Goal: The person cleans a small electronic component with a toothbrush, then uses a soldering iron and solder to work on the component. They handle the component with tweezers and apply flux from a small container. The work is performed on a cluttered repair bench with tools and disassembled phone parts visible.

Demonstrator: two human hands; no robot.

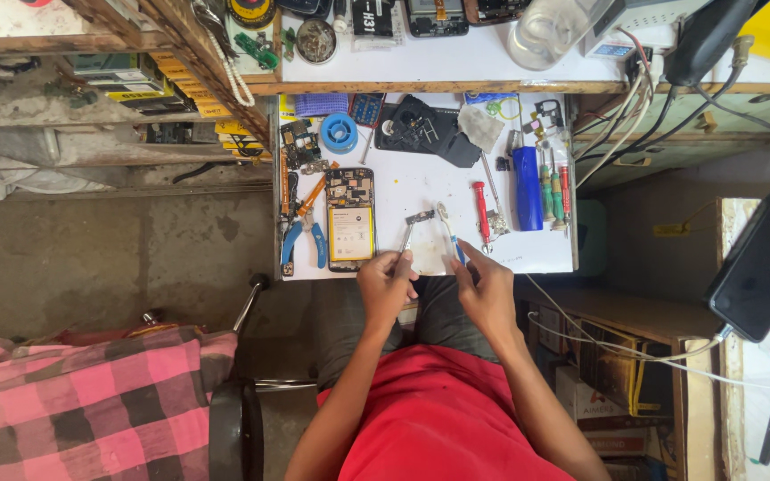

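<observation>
Hands clamped: left hand (386, 283) on tweezers (406, 239), right hand (485, 287) on brush (448, 230), beside yellow-labelled battery (350, 233).

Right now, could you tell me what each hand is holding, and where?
Left hand: tweezers by the rear end. Right hand: small brush by the handle's lower end.

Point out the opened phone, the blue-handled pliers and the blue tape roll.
opened phone (350, 219): head view, on its yellow battery.
blue-handled pliers (306, 233): head view, where the blue handles begin.
blue tape roll (339, 133): head view, on its blue ring.
</observation>
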